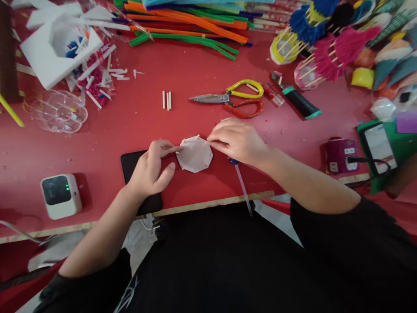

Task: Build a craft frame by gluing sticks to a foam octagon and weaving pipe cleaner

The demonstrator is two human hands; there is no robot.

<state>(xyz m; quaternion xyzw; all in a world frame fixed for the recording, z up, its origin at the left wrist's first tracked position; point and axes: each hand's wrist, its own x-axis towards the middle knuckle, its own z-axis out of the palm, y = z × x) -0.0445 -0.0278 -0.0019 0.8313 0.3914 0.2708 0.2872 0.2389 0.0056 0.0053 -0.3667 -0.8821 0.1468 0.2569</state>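
A white octagonal plate (194, 157), perhaps foam or card, lies on the red table before me. Short wooden sticks stand in several spots along its rim. At its upper right edge, my right hand (239, 139) pinches a short wooden stick (207, 142) whose end meets the plate. On the opposite side, my left hand (153, 167) reaches its forefinger to the plate's left edge, near another stick; its thumb is held apart. Farther back lie three loose short sticks (167, 101). Scissors (224, 98) with yellow and red handles rest beyond my right hand.
A black phone (133, 163) lies partly under my left hand. Nearby are a glue stick (243, 187), a utility knife (301, 102), a white device (61, 195) and a purple power socket (340, 156). Pipe cleaners (189, 21), foam scraps (39, 56) and yarn-wrapped pieces (342, 52) line the back.
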